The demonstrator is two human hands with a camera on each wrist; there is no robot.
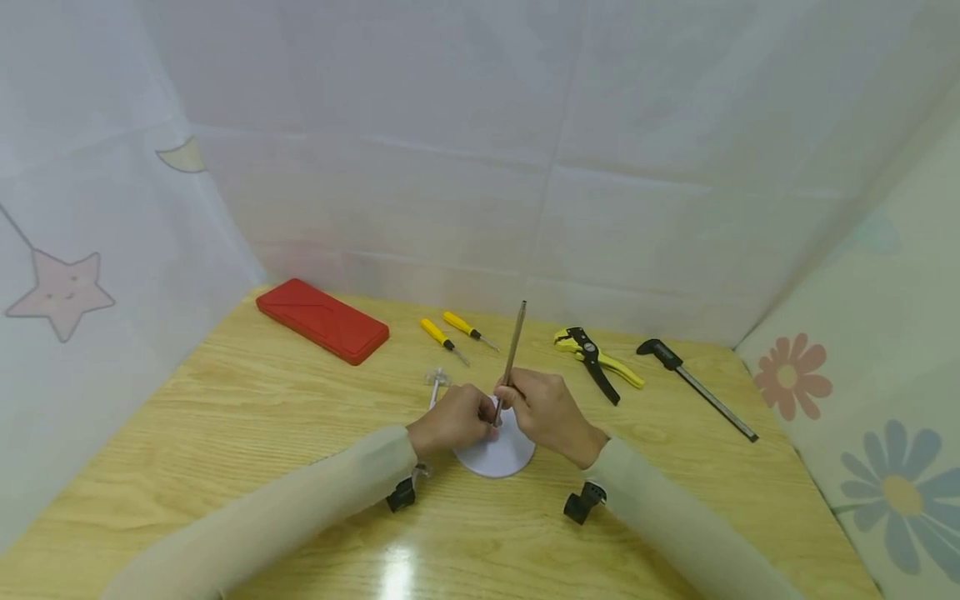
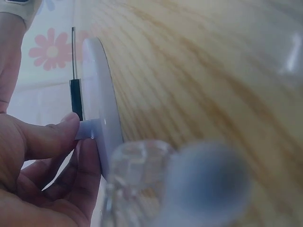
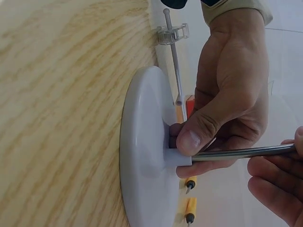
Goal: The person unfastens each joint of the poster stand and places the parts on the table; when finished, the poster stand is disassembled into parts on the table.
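Both hands at the white round base (image 1: 501, 457)

Left hand (image 1: 450, 419) pinches its socket; right hand (image 1: 546, 410) grips the metal rod (image 1: 513, 350), whose lower end is hidden.

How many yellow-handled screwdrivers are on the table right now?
2. Both lie side by side beyond the hands, right of the red case: left screwdriver, right screwdriver. None seem hidden.

Left hand (image 2: 33, 165) at seven o'clock, pinching the hub of the white round base (image 2: 102, 113) between thumb and fingers. Blurred clear clip (image 2: 142, 165) at five o'clock. Wooden table (image 2: 213, 71) filling two o'clock.
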